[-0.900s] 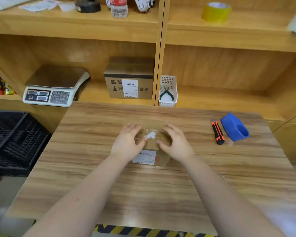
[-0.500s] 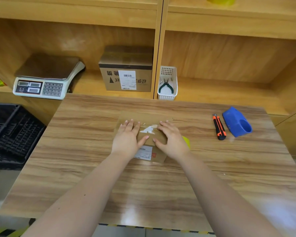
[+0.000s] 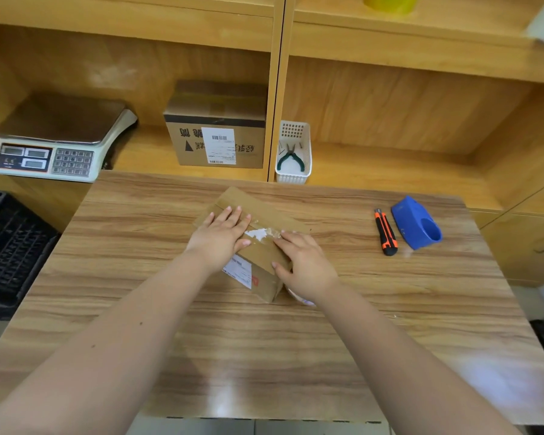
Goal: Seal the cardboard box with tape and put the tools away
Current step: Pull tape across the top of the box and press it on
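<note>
A small brown cardboard box (image 3: pixel 258 215) lies at an angle in the middle of the wooden table (image 3: pixel 264 346), with a torn white patch on top and a white label on its near side. My left hand (image 3: pixel 222 237) lies flat on the box's left top, fingers spread. My right hand (image 3: pixel 305 265) grips the box's right near corner. A roll of tape (image 3: pixel 299 298) peeks out under my right wrist. An orange-and-black utility knife (image 3: pixel 386 232) and a blue tape dispenser (image 3: pixel 416 222) lie at the table's right.
Behind the table, wooden shelves hold a weighing scale (image 3: pixel 57 139), a larger labelled cardboard box (image 3: pixel 217 127) and a white basket (image 3: pixel 294 153) with pliers. A yellow tape roll (image 3: pixel 390 3) sits on the upper shelf. A black crate (image 3: pixel 10 249) stands at the left.
The box has turned clockwise under my hands, its far end now angled to the left. My right hand slid from the top down onto the right near corner.
</note>
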A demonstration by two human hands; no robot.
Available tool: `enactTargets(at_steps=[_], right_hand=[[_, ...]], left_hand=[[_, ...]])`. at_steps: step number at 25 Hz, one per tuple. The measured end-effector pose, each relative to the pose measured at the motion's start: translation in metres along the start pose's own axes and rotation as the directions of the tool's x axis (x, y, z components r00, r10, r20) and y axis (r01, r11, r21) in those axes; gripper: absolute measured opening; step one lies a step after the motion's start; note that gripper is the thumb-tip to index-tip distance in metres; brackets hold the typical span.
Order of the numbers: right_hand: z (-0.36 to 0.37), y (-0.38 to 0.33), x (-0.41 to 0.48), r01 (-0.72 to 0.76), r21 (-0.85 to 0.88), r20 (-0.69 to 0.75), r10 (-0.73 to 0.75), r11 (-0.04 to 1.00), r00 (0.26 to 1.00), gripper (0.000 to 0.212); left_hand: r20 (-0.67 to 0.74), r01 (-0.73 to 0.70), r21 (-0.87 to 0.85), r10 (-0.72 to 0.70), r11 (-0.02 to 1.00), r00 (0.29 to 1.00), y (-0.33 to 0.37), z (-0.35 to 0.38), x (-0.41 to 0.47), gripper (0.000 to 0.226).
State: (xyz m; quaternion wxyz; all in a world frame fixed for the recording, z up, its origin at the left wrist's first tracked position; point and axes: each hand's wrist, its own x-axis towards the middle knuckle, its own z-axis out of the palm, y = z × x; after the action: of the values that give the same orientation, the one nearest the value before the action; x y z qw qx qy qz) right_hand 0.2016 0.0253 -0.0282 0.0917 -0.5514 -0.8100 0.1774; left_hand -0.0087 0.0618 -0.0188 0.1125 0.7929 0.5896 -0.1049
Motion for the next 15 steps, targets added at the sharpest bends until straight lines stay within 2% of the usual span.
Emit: enactTargets(at_steps=[4, 7, 11, 13, 15], right_hand=[[-0.004, -0.004, 0.013, 0.035, -0.091, -0.006, -0.036, 0.995, 0.999, 0.043], [-0.01, 0.002, 0.039, 0.064, -0.094, -0.007, -0.065, 0.994, 0.998, 0.031], [-0.013, 0.01, 0.055, 0.01, 0.084, 0.104, -0.019, 0.996, 0.994, 0.05], [-0.006, 0.01, 0.051, -0.027, 0.138, 0.061, 0.019, 0.99, 0.998, 0.051], [0.003, 0.004, 0.045, -0.133, 0.143, 0.012, 0.133, 0.981, 0.991, 0.052]], left_hand=[[0.048, -0.067, -0.029, 0.068, 0.997, 0.996, -0.01, -0.008, 0.009, 0.057], [0.073, -0.155, -0.032, 0.157, 0.987, 0.985, -0.023, -0.01, 0.019, 0.057], [0.111, -0.266, -0.003, 0.265, 0.964, 0.958, -0.041, -0.017, 0.037, 0.055], [0.069, -0.293, 0.025, 0.291, 0.956, 0.954, -0.045, -0.022, 0.045, 0.053], [-0.031, -0.278, 0.084, 0.281, 0.957, 0.959, -0.038, -0.022, 0.049, 0.056]])
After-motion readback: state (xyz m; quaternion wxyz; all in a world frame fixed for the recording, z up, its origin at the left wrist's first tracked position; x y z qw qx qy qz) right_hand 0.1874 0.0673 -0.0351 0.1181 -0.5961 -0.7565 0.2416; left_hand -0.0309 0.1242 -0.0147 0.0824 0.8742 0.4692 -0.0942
